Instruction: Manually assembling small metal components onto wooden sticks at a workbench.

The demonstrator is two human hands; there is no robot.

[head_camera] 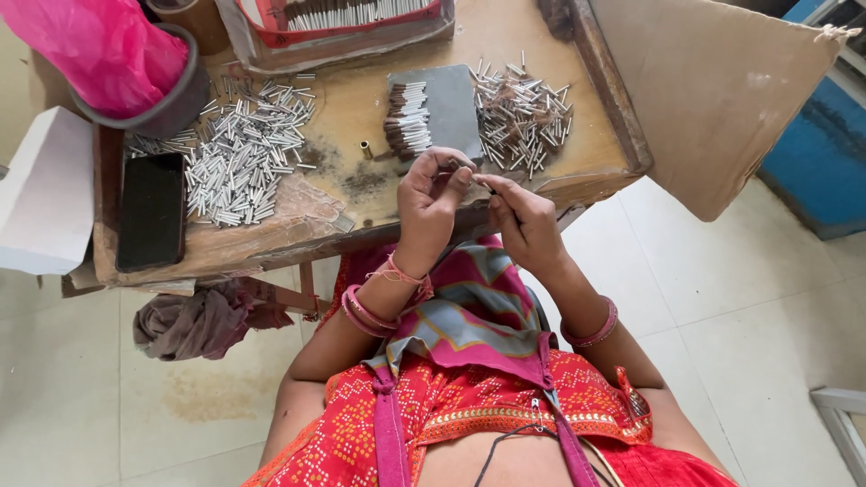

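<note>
- Pale floor tiles surround a low, worn wooden table whose top carries loose heaps of small parts, close to the person's lap.
- Left hand and right hand meet just above the table's near edge, fingertips almost touching, over a pink and grey patterned cloth.
- Between them sits a small thin tube-like piece, mostly hidden by the fingers; its exact shape is hard to tell.
- Left grip: thumb and fingers pressed together, pinching one end of that piece.
- Right grip: fingertips closed on the other end, also pinching.
- Risk, as I judge it: the piece is tiny and held beyond the table edge, so a slack pinch could drop it into the cloth or onto the floor.
- A pile of short silver metal tubes lies at the left and a tangled heap of silver tubes at the right; a careless wrist could sweep either off.
- Near the hands, a row of dark brown sticks rests on a grey flat slab, and a nudge could scatter the row.
- A black phone lies face down at the left edge.
</note>
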